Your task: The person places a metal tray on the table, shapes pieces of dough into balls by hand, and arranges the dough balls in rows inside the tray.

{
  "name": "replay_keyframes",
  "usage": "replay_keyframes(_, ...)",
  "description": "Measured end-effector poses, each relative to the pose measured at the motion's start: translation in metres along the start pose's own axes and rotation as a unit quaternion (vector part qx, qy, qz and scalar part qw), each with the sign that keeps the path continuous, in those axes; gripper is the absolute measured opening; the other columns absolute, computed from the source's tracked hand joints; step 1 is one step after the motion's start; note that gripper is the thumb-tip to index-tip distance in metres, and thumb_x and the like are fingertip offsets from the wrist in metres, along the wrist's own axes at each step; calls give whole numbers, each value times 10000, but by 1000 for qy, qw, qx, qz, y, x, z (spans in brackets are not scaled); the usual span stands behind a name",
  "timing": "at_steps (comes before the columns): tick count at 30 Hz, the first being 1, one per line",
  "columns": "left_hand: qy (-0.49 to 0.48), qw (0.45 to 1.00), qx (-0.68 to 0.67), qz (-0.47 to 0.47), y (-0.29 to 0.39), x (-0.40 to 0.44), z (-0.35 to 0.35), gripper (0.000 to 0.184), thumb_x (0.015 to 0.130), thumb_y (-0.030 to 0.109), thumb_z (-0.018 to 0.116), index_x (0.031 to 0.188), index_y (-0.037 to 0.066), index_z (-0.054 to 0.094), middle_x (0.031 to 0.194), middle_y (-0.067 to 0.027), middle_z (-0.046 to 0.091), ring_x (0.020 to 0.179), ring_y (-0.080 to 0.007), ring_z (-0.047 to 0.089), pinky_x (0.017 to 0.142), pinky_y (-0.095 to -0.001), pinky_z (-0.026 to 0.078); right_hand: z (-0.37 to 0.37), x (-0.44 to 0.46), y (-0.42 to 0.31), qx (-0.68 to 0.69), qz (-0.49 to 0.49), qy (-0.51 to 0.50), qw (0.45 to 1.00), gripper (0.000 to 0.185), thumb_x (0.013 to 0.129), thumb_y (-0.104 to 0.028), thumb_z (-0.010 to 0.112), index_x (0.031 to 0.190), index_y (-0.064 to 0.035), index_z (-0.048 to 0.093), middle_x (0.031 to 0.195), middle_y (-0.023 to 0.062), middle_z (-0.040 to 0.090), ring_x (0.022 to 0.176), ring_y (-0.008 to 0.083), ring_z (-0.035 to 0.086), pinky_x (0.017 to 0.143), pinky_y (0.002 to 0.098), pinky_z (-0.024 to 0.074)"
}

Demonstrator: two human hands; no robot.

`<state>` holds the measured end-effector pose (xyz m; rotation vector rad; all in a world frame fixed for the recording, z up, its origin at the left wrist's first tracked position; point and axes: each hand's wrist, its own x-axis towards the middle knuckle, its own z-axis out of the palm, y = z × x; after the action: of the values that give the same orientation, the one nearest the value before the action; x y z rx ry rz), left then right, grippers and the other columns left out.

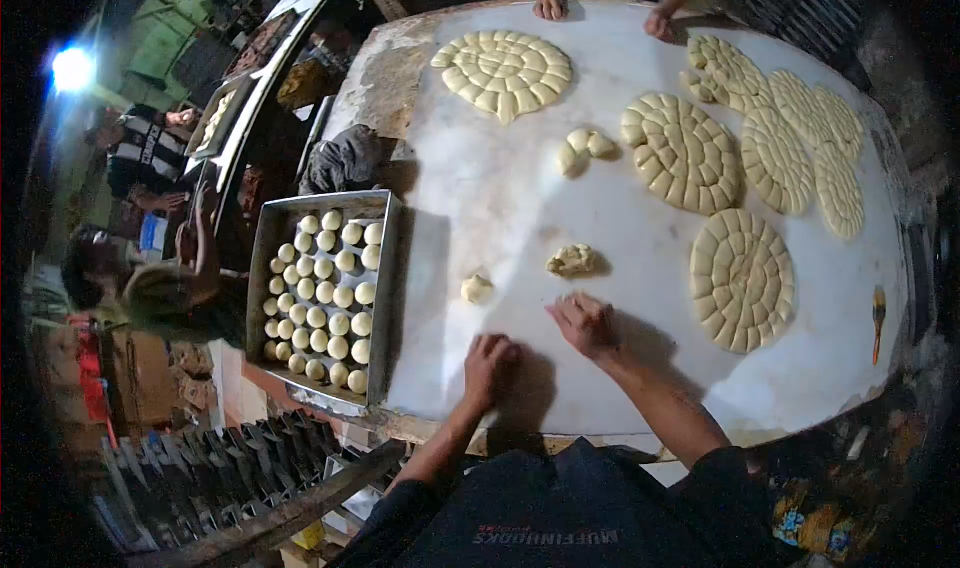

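My left hand is closed at the front of the pale table, fingers curled down and the palm side hidden. My right hand is also curled, a little farther forward; whatever its fingers cover does not show. Just beyond the left hand lies a small dough piece. A rough, lumpy dough scrap sits beyond the right hand. Farther back are a few joined dough lumps. To my left, a metal tray holds several rows of round dough balls.
Large scored dough rounds lie at the back and right. A brush rests near the right edge. A dark cloth lies behind the tray. Another person's hands rest at the far edge; other people stand at left.
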<state>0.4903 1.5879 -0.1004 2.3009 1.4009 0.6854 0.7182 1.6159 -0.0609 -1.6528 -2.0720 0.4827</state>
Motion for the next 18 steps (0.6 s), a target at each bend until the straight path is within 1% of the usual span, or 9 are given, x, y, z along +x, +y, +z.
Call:
replay_keyframes(1, 14, 999, 23, 45, 3, -18, -3, 272, 699, 134, 628, 969, 107, 613, 1003, -87, 583, 898, -302, 561, 761, -393, 481, -5, 16, -2, 8, 34, 46, 998, 149, 831, -182, 623, 813, -34, 618, 875, 173, 627, 810, 313, 640, 770, 403, 507)
replay_keyframes(4, -23, 998, 51, 3, -2, -37, -6, 275, 756, 118, 622, 1028, 116, 584, 992, -84, 581, 801, -304, 579, 682, -401, 498, 12, 59, 10, -119, -9, 89, 989, 141, 835, -173, 603, 825, -33, 619, 864, 167, 631, 780, 304, 644, 761, 408, 506)
replay_keyframes(6, -17, 993, 1, -115, 9, -3, -13, 262, 858, 133, 597, 1107, 96, 528, 853, -66, 590, 594, -198, 566, 521, -342, 476, 9, 62, 3, -273, -72, 132, 950, 131, 832, -155, 588, 852, -29, 616, 861, 161, 631, 762, 297, 647, 752, 413, 506)
replay_keyframes(7, -4, 993, 3, -114, 12, 13, -16, 262, 858, 133, 597, 1107, 96, 528, 853, -66, 590, 594, -198, 566, 521, -342, 476, 0, 66, -4, -229, -27, 53, 972, 129, 831, -138, 570, 871, -23, 612, 859, 161, 628, 771, 300, 644, 741, 413, 505)
replay_keyframes(8, -16, 973, -139, -182, 17, 30, -18, 288, 901, 179, 565, 1169, 104, 494, 809, -54, 573, 587, -157, 546, 516, -316, 459, -21, 73, -20, -187, 25, -21, 982, 133, 830, -121, 551, 891, -17, 607, 858, 161, 624, 779, 302, 642, 729, 413, 504)
replay_keyframes(9, -29, 929, -280, -242, 24, 46, -21, 317, 944, 225, 533, 1231, 112, 459, 764, -42, 556, 581, -116, 525, 511, -291, 441, -30, 70, -26, -191, 16, -16, 981, 133, 830, -121, 551, 891, -17, 607, 858, 161, 624, 779, 302, 642, 729, 413, 504)
replay_keyframes(13, -11, 826, -552, -115, 90, 87, -45, 392, 984, 264, 449, 1316, 58, 411, 698, -17, 560, 524, -82, 497, 487, -225, 406, -66, 29, -50, -18, -94, 105, 990, 89, 823, -98, 578, 825, -18, 616, 786, 159, 615, 716, 319, 629, 626, 398, 511)
replay_keyframes(16, -68, 826, -551, -100, 118, 86, -53, 342, 998, 293, 396, 1194, 39, 512, 671, -21, 538, 514, -84, 504, 467, -235, 407, -95, 2, -65, 175, -33, 194, 965, 87, 785, -37, 628, 863, -1, 608, 786, 160, 602, 704, 308, 625, 624, 379, 513)
replay_keyframes(18, -92, 916, -387, -55, 126, 83, -60, 329, 1003, 279, 364, 1000, 18, 564, 665, -95, 524, 563, -184, 553, 533, -296, 448, -97, -19, -68, 154, -12, 217, 964, 75, 803, -54, 622, 856, -4, 605, 786, 163, 600, 700, 308, 622, 620, 372, 508)
